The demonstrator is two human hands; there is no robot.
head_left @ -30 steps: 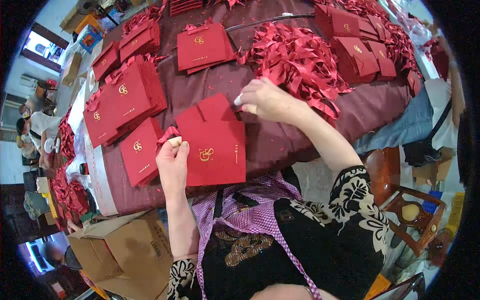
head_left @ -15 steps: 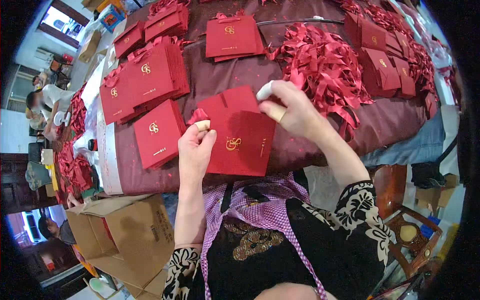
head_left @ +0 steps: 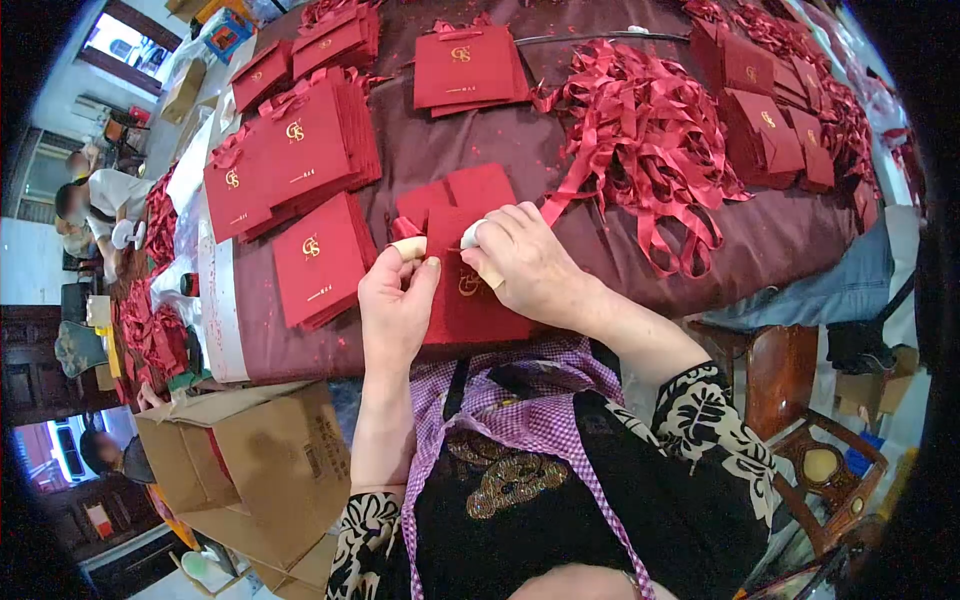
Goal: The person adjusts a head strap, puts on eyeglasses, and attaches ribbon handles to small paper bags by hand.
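A red paper gift bag (head_left: 455, 310) with gold lettering lies flat in front of me, and a second red bag panel (head_left: 480, 185) shows beyond it. My left hand (head_left: 395, 300) is closed in a pinch on the bag's left edge, beside a short loop of red ribbon (head_left: 407, 228). My right hand (head_left: 530, 265), closed with fingertips together, is over the bag's upper part. A ribbon strand (head_left: 558, 200) runs from the loose ribbon pile (head_left: 650, 140) to behind this hand; its end at the fingertips is mostly hidden. Coverings wrap some fingertips on both hands.
Stacked red bags stand at left (head_left: 320, 260), upper left (head_left: 300, 140), back (head_left: 470, 65) and right (head_left: 765, 130) on the dark red cloth (head_left: 450, 135). An open cardboard box (head_left: 270, 470) is at lower left, a wooden chair (head_left: 820, 460) at lower right. Another person (head_left: 110, 195) sits at far left.
My right hand has moved left and down from beside the ribbon pile onto the bag, near my left hand. A ribbon strand now stretches from the pile towards it. My left hand keeps its pinch.
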